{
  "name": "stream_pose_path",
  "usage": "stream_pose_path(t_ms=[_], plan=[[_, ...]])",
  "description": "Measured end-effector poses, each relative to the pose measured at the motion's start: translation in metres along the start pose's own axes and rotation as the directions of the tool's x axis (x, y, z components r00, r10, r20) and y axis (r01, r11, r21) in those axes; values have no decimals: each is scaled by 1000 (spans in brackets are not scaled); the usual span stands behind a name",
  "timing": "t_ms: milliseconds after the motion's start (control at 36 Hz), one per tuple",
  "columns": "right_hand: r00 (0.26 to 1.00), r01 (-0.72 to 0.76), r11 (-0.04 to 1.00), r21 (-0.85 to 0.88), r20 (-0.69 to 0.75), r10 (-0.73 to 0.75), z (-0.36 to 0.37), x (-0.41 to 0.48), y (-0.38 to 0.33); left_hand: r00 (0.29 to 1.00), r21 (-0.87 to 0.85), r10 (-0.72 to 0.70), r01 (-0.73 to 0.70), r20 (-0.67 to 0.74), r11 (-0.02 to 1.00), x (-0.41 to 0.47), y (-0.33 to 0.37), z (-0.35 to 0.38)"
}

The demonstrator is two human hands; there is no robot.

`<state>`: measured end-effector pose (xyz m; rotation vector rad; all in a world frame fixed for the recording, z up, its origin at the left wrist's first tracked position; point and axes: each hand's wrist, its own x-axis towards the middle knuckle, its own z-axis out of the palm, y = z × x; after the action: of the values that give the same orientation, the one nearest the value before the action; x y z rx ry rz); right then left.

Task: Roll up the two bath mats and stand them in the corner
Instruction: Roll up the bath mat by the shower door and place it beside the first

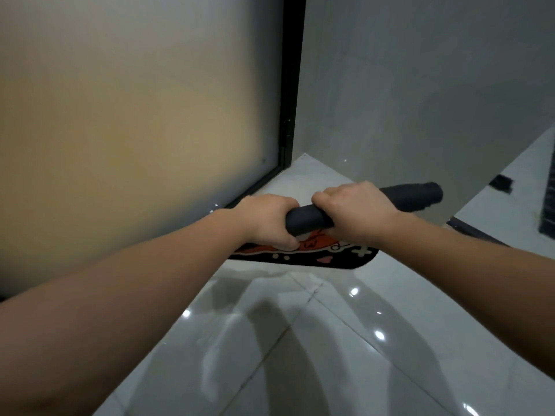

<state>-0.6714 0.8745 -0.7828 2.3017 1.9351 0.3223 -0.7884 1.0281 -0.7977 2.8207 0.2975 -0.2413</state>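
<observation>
— Two grips curled round it: left grip (267,223) and right grip (357,214), side by side on the bath mat (408,196) roll
— Roll's low over the floor (330,340), sticking out past the right grip, patterned end showing beneath

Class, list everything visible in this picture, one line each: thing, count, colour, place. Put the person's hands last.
bath mat: one, dark grey roll with an orange-and-black printed flap, near the corner.
glass panel: one, frosted, black frame, left.
wall: one, grey, right.
floor: one, glossy white tiles, below.
left hand: one, gripping the roll's left end.
right hand: one, gripping the roll's middle.
</observation>
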Motion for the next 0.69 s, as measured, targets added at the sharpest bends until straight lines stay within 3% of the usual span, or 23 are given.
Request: stream_pose_path(t_ms=[83,167,278,389,472,528,611,694], plan=[[999,21,1000,-15,-26,-21,1,-2,-4,999,-107,2,4,49,994,0,-3,1],[1000,-3,999,39,22,2,2,0,-3,1000,-14,-1,0,-25,1000,0,-2,4],[946,-206,953,224,296,135,-3,8,4,955,316,139,-51,-262,947,-1,-2,17],[881,-322,849,419,461,107,-4,9,9,908,374,228,-87,-351,923,-2,1,19],[907,-291,870,398,403,119,-1,7,7,911,341,225,-101,-347,935,-1,2,19],[951,-192,944,269,289,111,1,5,6,942,252,151,-74,-301,965,0,2,14],[998,12,1000,15,66,-13,4,1,8,998,35,-11,13,-66,999,0,1,6],[992,110,992,-56,-50,-113,4,-1,5,994,-192,-55,71,90,979,-2,0,5]])
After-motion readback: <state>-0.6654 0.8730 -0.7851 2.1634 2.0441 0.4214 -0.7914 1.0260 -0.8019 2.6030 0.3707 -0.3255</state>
